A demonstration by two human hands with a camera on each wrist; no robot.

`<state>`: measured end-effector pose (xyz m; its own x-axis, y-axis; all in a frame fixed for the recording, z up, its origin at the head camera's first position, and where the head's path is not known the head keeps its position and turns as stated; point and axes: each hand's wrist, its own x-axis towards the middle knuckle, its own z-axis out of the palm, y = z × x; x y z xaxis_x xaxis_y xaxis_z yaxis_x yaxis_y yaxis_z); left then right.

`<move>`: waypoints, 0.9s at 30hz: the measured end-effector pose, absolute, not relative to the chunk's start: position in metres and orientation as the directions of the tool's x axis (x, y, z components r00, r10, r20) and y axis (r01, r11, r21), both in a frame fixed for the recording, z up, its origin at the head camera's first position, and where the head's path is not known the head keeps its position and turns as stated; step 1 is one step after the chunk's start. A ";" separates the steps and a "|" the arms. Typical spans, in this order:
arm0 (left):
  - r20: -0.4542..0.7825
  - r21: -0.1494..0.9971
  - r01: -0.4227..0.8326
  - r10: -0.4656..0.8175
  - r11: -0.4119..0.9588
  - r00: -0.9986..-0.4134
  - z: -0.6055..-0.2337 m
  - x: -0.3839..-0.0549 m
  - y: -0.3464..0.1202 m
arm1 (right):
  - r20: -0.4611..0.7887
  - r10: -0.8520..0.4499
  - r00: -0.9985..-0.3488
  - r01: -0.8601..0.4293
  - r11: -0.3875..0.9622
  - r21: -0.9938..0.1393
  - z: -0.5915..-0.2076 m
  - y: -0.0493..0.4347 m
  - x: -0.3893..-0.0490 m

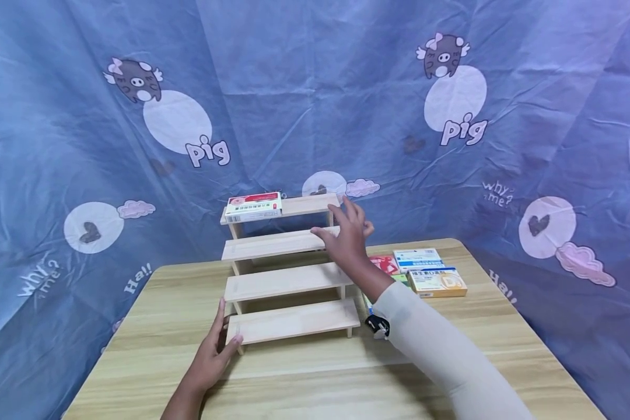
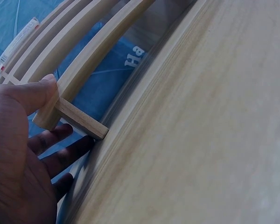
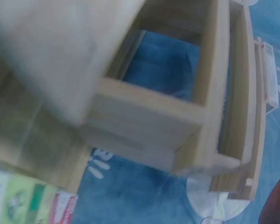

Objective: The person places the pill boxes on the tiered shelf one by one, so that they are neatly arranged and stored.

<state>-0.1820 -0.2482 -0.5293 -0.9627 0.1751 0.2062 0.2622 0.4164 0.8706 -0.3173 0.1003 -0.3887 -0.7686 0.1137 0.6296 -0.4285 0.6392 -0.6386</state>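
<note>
A pale wooden four-step display rack (image 1: 291,283) stands on the table. My left hand (image 1: 210,353) grips the left end of its lowest step, thumb on top; in the left wrist view the other fingers (image 2: 67,154) spread around the step's short leg. My right hand (image 1: 349,233) is at the rack's right end, empty, with fingers spread and loosely bent. Its index fingertip overlaps the top step and its thumb overlaps the second. A red and white medicine box (image 1: 254,208) lies flat at the left of the top step.
Right of the rack lie several medicine boxes: an orange and white one (image 1: 437,283), a blue and white one (image 1: 417,258) and a red one (image 1: 384,264), partly behind my right forearm. A blue patterned cloth (image 1: 304,87) hangs behind the wood-grain table (image 1: 152,326).
</note>
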 end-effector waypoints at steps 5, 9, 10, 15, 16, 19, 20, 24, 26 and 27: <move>0.210 0.866 0.267 0.177 0.422 -0.962 -0.530 -0.183 -0.249 | 0.675 0.142 -0.724 -0.473 0.609 -0.636 -0.403 0.117 -0.308; 0.218 0.869 0.272 0.173 0.414 -0.960 -0.531 -0.184 -0.249 | 0.707 0.155 -0.690 -0.512 0.586 -0.629 -0.417 0.129 -0.296; 0.220 0.869 0.273 0.173 0.413 -0.960 -0.531 -0.184 -0.249 | 0.708 0.160 -0.688 -0.515 0.580 -0.632 -0.420 0.132 -0.292; 0.216 0.866 0.270 0.172 0.420 -0.961 -0.531 -0.183 -0.250 | 0.696 0.174 -0.696 -0.511 0.561 -0.651 -0.430 0.144 -0.277; 0.214 0.867 0.267 0.171 0.421 -0.962 -0.531 -0.183 -0.250 | 0.694 0.172 -0.699 -0.509 0.562 -0.652 -0.431 0.147 -0.275; 0.208 0.866 0.262 0.169 0.425 -0.963 -0.531 -0.184 -0.249 | 0.677 0.168 -0.716 -0.490 0.571 -0.659 -0.431 0.157 -0.270; 0.208 0.866 0.263 0.171 0.425 -0.963 -0.531 -0.184 -0.248 | 0.666 0.170 -0.726 -0.476 0.574 -0.666 -0.431 0.160 -0.268; 0.205 0.865 0.262 0.177 0.429 -0.963 -0.530 -0.184 -0.249 | 0.598 0.194 -0.778 -0.396 0.588 -0.705 -0.432 0.174 -0.260; 0.204 0.864 0.259 0.171 0.432 -0.964 -0.530 -0.184 -0.250 | 0.563 0.205 -0.801 -0.356 0.593 -0.722 -0.434 0.180 -0.257; 0.201 0.864 0.255 0.168 0.434 -0.965 -0.529 -0.183 -0.250 | 0.548 0.209 -0.810 -0.338 0.598 -0.727 -0.434 0.183 -0.256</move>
<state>-0.1834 -0.2501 -0.5293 -0.9651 0.1683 0.2007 0.2554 0.4338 0.8641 -0.2563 0.1828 -0.4341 -0.8100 0.2087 0.5480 -0.3377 0.5981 -0.7268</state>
